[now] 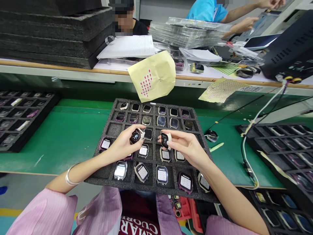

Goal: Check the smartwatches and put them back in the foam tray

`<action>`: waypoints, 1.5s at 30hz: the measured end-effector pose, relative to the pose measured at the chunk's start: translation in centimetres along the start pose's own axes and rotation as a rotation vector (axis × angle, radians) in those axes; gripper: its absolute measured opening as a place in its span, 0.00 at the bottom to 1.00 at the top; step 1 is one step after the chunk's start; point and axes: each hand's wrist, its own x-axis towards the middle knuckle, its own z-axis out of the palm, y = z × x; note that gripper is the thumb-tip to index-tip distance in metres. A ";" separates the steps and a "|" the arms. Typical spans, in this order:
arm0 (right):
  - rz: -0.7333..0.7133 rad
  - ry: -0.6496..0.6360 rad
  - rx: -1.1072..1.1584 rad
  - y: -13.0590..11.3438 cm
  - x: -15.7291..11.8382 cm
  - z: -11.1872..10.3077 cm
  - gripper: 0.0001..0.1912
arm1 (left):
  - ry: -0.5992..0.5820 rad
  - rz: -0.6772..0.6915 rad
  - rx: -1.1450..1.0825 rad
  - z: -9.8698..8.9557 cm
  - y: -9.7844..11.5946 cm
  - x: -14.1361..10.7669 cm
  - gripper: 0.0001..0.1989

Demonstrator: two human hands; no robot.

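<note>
My left hand (127,140) is closed around a smartwatch body (136,135) with a lit dark face, over the left half of a black foam tray (112,129). Held between the fingers and thumb of my right hand (188,145) is another smartwatch (165,140), pale-cased and tilted, its dark screen showing small marks. Beneath both hands, the tray's compartments hold several strapless watches. Those in the front rows, such as one watch (162,174), show white lit screens; the back rows' screens are dark, like this watch (161,120). My hands cover some compartments.
More foam trays with watches sit at the left (9,148) and right (276,130). A green pen (216,147) and a cable (246,156) lie right of the middle tray. Stacked black foam (53,36) and papers (129,45) fill the shelf; two people are beyond it.
</note>
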 end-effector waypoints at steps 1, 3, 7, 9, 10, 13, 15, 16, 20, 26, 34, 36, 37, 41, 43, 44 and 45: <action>0.000 -0.003 -0.005 0.0 0.0 0.0 0.20 | 0.006 0.004 0.000 0.0 -0.1 0.0 0.18; 0.000 -0.005 -0.014 0.0 0.0 -0.1 0.20 | 0.004 0.001 0.006 -0.1 -0.2 0.1 0.18; 0.000 0.001 -0.019 -0.2 -0.1 0.0 0.19 | 0.035 -0.002 0.007 -0.3 0.0 0.0 0.20; -0.009 0.001 -0.007 -0.4 -0.2 0.0 0.19 | 0.032 0.004 -0.003 -0.4 0.3 0.0 0.19; -0.014 -0.002 -0.001 -0.5 -0.3 0.0 0.19 | 0.027 0.006 -0.010 -0.5 0.4 0.0 0.19; -0.016 -0.017 0.004 -0.6 -0.3 0.0 0.17 | 0.012 0.009 -0.020 -0.5 0.5 -0.2 0.19; 0.001 -0.030 0.015 -0.6 -0.3 0.1 0.18 | 0.006 0.002 -0.022 -0.5 0.5 -0.2 0.19; 0.011 -0.040 0.036 -0.6 -0.3 0.1 0.18 | 0.004 -0.007 -0.036 -0.4 0.4 -0.2 0.19; 0.081 -0.116 0.179 -0.3 0.0 0.1 0.24 | -0.066 -0.166 -0.306 0.0 0.2 0.1 0.21; 0.171 -0.123 0.280 0.8 0.6 0.1 0.21 | -0.172 -0.537 -0.858 0.2 0.3 0.5 0.18; 0.074 -0.065 0.229 1.2 0.7 0.3 0.23 | -0.105 -0.436 -0.865 0.4 0.4 0.3 0.21; 0.052 -0.065 0.206 1.2 0.6 0.3 0.23 | -0.098 -0.385 -0.820 0.5 0.4 0.3 0.22; 0.044 -0.070 0.194 1.2 0.5 0.3 0.23 | -0.103 -0.360 -0.798 0.5 0.3 0.3 0.22; 0.025 -0.085 0.160 1.3 0.4 0.1 0.22 | -0.145 -0.291 -0.741 0.5 0.3 0.3 0.23; 0.020 -0.074 0.148 1.3 0.3 0.1 0.23 | -0.161 -0.278 -0.721 0.5 0.2 0.2 0.23; 0.018 -0.070 0.144 1.3 0.3 0.1 0.23 | -0.168 -0.270 -0.712 0.5 0.2 0.2 0.23; 0.018 -0.068 0.141 1.3 0.3 0.1 0.22 | -0.173 -0.263 -0.707 0.5 0.1 0.2 0.23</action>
